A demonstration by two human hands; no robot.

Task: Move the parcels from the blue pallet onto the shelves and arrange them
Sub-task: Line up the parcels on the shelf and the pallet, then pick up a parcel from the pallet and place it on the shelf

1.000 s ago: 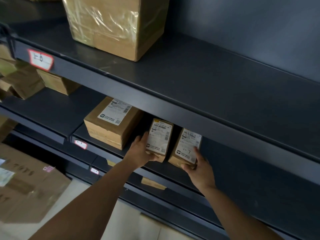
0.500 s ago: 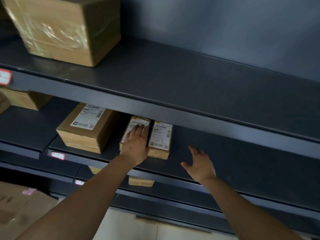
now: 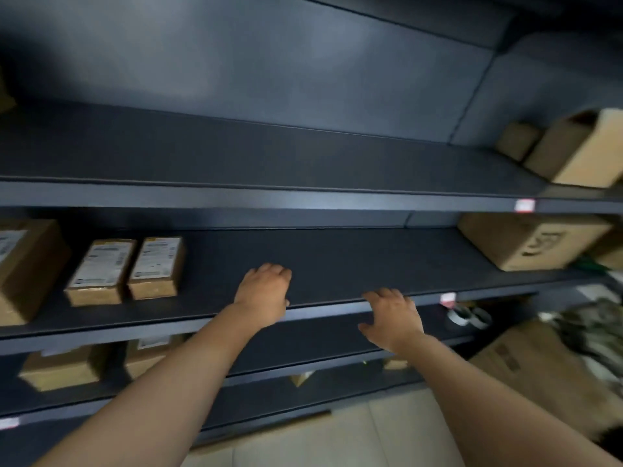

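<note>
Two small brown parcels with white labels lie side by side on the dark middle shelf (image 3: 337,261): one parcel (image 3: 98,272) on the left, the other parcel (image 3: 155,267) touching it on the right. A bigger labelled box (image 3: 27,267) sits left of them at the frame edge. My left hand (image 3: 264,291) hovers over the shelf's front part, right of the parcels, fingers curled and holding nothing. My right hand (image 3: 392,316) is at the shelf's front lip, fingers spread, with nothing in it.
The upper shelf (image 3: 269,156) holds two cardboard boxes (image 3: 580,150) at far right. Another box (image 3: 536,241) stands on the middle shelf's right end. Lower shelves carry more parcels (image 3: 64,367). A large carton (image 3: 539,369) and tape rolls (image 3: 467,316) sit at lower right.
Both hands have let go of the two small parcels, which now lie flat together. The view has swung right; my hands have moved right, away from the parcels.
</note>
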